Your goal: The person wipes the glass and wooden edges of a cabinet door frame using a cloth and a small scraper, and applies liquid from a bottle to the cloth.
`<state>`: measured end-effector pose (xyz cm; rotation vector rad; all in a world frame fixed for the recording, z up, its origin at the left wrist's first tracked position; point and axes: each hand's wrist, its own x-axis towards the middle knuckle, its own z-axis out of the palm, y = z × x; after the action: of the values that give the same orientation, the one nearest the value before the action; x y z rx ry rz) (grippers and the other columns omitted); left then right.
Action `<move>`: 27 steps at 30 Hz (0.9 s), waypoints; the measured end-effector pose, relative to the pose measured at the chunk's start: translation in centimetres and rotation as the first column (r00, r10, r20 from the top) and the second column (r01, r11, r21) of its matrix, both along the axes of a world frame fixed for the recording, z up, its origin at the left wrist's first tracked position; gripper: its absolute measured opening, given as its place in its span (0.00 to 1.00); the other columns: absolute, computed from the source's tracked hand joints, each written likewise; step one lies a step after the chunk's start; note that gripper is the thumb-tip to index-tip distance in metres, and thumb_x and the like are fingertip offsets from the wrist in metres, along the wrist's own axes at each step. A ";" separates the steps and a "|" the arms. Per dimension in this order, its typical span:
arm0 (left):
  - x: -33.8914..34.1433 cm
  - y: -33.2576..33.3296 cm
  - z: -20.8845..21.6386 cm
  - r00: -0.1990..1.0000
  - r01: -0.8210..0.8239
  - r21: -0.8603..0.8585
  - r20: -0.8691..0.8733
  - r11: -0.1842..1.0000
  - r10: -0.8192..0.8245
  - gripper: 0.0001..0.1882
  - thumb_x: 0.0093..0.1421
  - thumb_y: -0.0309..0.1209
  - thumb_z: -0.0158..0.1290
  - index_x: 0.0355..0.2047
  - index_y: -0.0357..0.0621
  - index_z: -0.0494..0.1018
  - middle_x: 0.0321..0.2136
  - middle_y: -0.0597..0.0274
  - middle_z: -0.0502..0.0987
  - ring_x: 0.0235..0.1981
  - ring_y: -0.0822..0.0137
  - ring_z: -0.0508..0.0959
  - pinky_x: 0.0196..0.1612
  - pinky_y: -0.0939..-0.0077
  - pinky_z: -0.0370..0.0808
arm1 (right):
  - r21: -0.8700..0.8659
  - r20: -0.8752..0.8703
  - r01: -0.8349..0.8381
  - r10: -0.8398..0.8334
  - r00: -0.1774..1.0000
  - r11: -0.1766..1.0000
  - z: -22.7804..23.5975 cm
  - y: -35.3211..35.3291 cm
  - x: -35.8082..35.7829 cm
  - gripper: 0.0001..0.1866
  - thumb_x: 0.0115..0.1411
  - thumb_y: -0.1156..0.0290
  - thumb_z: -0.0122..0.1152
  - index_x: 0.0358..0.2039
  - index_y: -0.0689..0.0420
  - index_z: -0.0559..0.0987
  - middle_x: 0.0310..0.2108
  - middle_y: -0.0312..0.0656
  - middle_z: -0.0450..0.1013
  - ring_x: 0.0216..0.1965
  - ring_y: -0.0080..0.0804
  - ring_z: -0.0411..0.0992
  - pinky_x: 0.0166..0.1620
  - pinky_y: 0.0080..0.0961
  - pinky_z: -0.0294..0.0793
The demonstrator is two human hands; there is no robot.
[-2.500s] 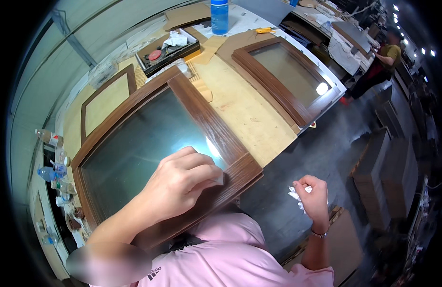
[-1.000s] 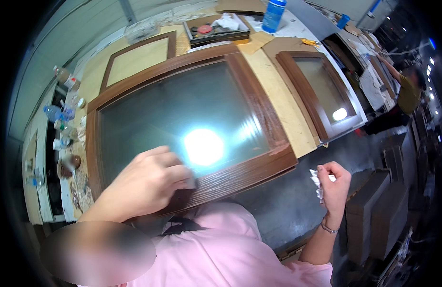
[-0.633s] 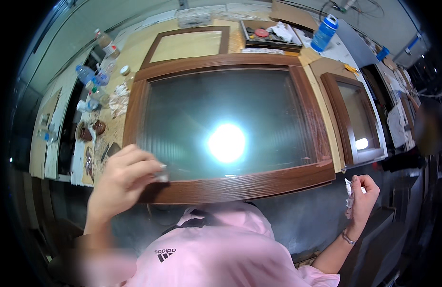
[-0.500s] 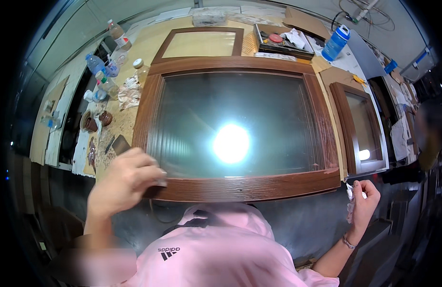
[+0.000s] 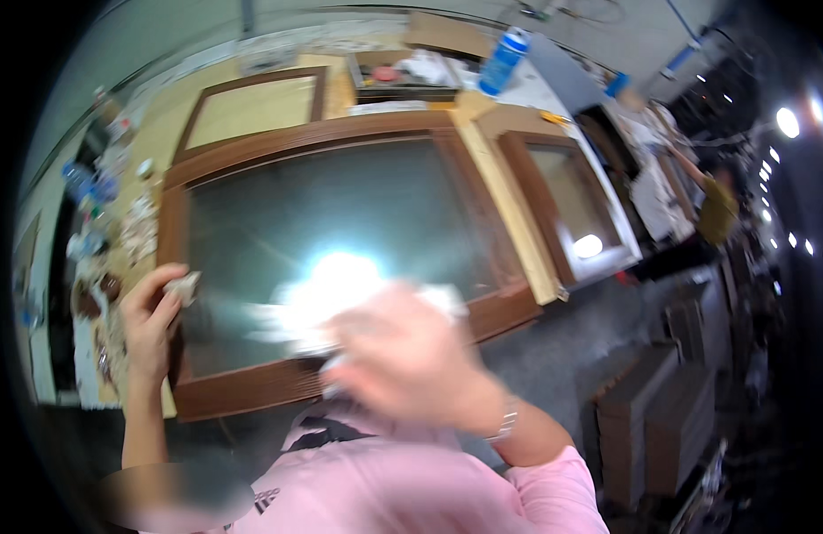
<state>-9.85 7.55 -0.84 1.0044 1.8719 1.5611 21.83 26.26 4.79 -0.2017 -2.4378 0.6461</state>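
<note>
A wide brown wooden frame with a glass pane [image 5: 331, 205] lies in front of me, and a bright light glares off the glass. My left hand [image 5: 151, 311] is closed at the frame's left side, pinching a small off-white wad [image 5: 185, 287], perhaps cloth or paper. Over the near part of the pane, my right hand [image 5: 407, 351] is smeared by motion. It grips a white cloth [image 5: 296, 322], which spreads beside the fingers and merges with the glare. Whether the cloth touches the glass, I cannot tell.
Smaller brown frames stand at the right [image 5: 540, 214] and far left [image 5: 256, 111]. A box of odds and ends [image 5: 403, 76] and a blue bottle [image 5: 503, 62] sit at the back. Several bottles [image 5: 82, 182] line the left. A person [image 5: 718, 209] stands far right.
My right hand has swung from right of the frame to over the glass with the white cloth. My left hand has risen along the frame's left side. The view has turned right.
</note>
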 end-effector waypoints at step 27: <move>-2.6 -2.1 -2.8 1.000 0.024 0.045 0.000 0.999 -0.024 0.14 0.69 0.24 0.54 0.53 0.33 0.75 0.50 0.61 0.76 0.49 0.71 0.77 0.55 0.77 0.72 | -0.005 0.033 0.550 -0.550 0.835 0.835 -4.6 8.4 11.4 0.11 0.54 0.73 0.67 0.39 0.57 0.85 0.46 0.49 0.76 0.48 0.46 0.76 0.53 0.37 0.74</move>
<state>-12.46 5.47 -3.63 1.0418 1.8250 1.5954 33.19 34.63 0.17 -0.8896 -2.2369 0.3957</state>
